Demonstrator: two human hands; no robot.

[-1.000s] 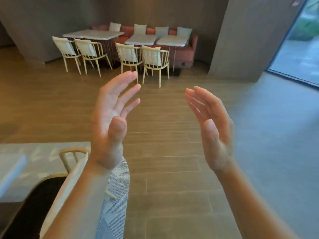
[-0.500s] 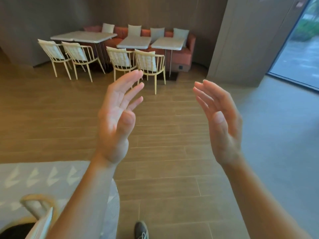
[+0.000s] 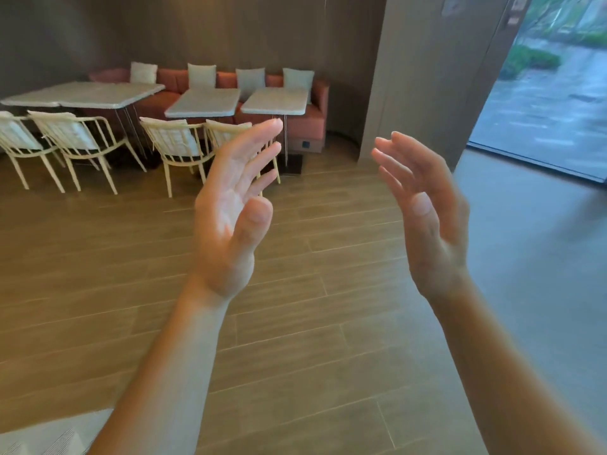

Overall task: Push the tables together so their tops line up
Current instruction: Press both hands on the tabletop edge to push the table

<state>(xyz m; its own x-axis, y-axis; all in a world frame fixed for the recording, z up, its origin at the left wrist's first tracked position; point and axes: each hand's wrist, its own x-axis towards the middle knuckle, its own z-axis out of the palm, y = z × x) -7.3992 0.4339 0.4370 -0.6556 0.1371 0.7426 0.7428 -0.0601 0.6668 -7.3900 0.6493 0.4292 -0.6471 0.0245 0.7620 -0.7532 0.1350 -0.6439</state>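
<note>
Left hand (image 3: 230, 221) and right hand (image 3: 423, 218) both raised mid-air, palms facing each other, fingers spread and loosely straight, gripping nothing, well apart from any furniture.

Tables at far wall, across the floor: pale stone-look tops with rough, chipped-looking edges on thin metal legs. Middle table (image 3: 203, 102) and right table (image 3: 276, 100) are square-ish, sitting just beside each other with a narrow gap between tops. Left table (image 3: 85, 95) is longer; a seam suggests two tops butted together, can't tell for sure.

Four cream chairs (image 3: 82, 139) with slatted backs and pale cushions in front of the tables. Salmon-pink upholstered bench (image 3: 315, 123) behind, curved at the right end, with four pale square pillows (image 3: 201, 75). Floor (image 3: 98, 257) is wood-look planks, turning smooth grey to the right. Glass wall (image 3: 551, 93) at right.
</note>
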